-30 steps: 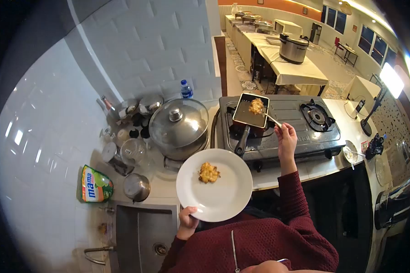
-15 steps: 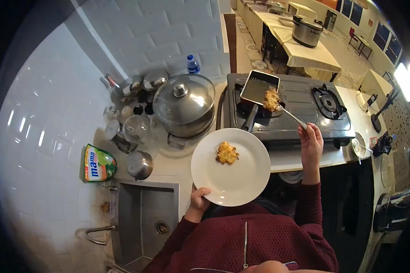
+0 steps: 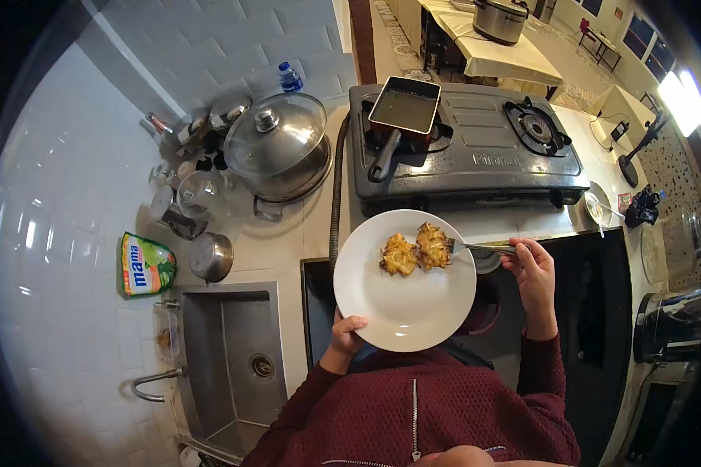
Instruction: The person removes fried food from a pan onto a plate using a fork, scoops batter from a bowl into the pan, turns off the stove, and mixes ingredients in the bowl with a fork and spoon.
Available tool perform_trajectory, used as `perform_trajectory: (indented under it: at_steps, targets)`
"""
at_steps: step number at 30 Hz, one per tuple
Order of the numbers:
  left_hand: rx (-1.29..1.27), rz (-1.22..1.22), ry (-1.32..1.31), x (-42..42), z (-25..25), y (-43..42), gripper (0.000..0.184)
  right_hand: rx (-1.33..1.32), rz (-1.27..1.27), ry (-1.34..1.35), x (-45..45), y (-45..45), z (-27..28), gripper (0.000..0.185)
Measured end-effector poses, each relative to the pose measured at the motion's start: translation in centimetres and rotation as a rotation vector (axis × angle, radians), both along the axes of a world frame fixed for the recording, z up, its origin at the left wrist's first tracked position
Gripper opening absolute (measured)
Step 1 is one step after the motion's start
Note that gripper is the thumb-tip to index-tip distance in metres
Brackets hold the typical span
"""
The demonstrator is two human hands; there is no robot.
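Observation:
A round white plate (image 3: pixel 401 315) is gripped at its lower left rim by my left hand (image 3: pixel 347 335), thumb on top. Two browned fritters lie side by side on it: the left fritter (image 3: pixel 398 255) and the right fritter (image 3: pixel 434 246). My right hand (image 3: pixel 531 272) is closed around the handle of a fork (image 3: pixel 487 249), whose head touches the right fritter; the tines are partly hidden. Beyond the plate, a rectangular frying pan (image 3: pixel 405 107) with a dark handle rests on the left burner, with a thin shiny layer inside.
The gas stove (image 3: pixel 475 159) spans the counter ahead. To its left stand a lidded steel pot (image 3: pixel 276 156), a small steel pot (image 3: pixel 210 257) and glassware. A sink (image 3: pixel 234 350) lies at the lower left, below a green dish-soap pouch (image 3: pixel 145 265). A small dish (image 3: pixel 597 204) sits at right.
My right hand has brought the second fritter on the fork from above the pan down onto the plate, beside the first one. The view has shifted slightly.

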State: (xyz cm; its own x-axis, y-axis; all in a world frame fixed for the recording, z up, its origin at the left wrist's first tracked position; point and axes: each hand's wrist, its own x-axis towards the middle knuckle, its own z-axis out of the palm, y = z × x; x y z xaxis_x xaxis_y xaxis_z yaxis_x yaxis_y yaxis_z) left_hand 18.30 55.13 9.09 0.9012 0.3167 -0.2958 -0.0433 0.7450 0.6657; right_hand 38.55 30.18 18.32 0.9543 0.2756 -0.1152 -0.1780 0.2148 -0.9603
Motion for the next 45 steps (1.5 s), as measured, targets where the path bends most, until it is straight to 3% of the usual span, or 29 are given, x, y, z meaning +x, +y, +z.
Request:
perform_trajectory:
  at_steps: [3,9,16,22,24,27,30,32,33,35,37,45]
  targets:
    - [0.027,-0.023,-0.093,-1.4,-0.8,-0.9,0.058,-0.036,0.004,-0.048,-1.6,-1.0,0.0,0.019]
    - [-0.124,-0.049,-0.083,-6.0,0.0,-3.3,0.058,-0.138,0.044,-0.196,-7.1,-2.0,1.0,0.016]
    - [-0.012,0.027,-0.044,-16.3,-2.7,-6.0,0.063,-0.299,0.018,-0.532,-16.2,-2.0,1.0,0.015]
    - [-0.073,0.032,-0.113,-22.1,-1.9,-8.7,0.068,-0.421,0.018,-0.627,-22.0,-4.3,2.6,0.014]
    - [0.181,0.026,-0.026,-23.6,-2.9,-9.0,0.067,-0.424,-0.030,-0.627,-23.4,-5.4,3.2,0.014]
    - [0.278,-0.002,0.008,-24.6,-2.8,-9.4,0.065,-0.415,-0.117,-0.609,-24.5,-7.3,3.5,0.014]
    - [0.181,-0.005,-0.159,-24.3,-2.3,-10.3,0.037,-0.416,-0.196,-0.583,-25.5,-9.3,4.3,0.014]
    - [0.256,-0.032,-0.161,-24.0,-3.7,-10.5,0.037,-0.405,-0.246,-0.575,-25.5,-10.6,4.7,0.014]
    - [0.374,-0.061,-0.083,-23.5,-3.7,-10.7,0.049,-0.398,-0.279,-0.562,-25.3,-11.3,4.8,0.014]
    - [0.317,-0.105,-0.037,-22.3,-3.6,-11.5,0.062,-0.384,-0.345,-0.539,-25.0,-12.9,4.9,0.014]
    - [-0.035,-0.143,-0.087,-19.9,3.2,-13.9,0.061,-0.352,-0.384,-0.504,-24.6,-14.8,4.4,0.014]
    - [0.094,-0.364,-0.033,-9.6,2.4,-22.7,0.072,-0.384,-0.632,-0.355,-23.5,-26.8,3.1,0.014]
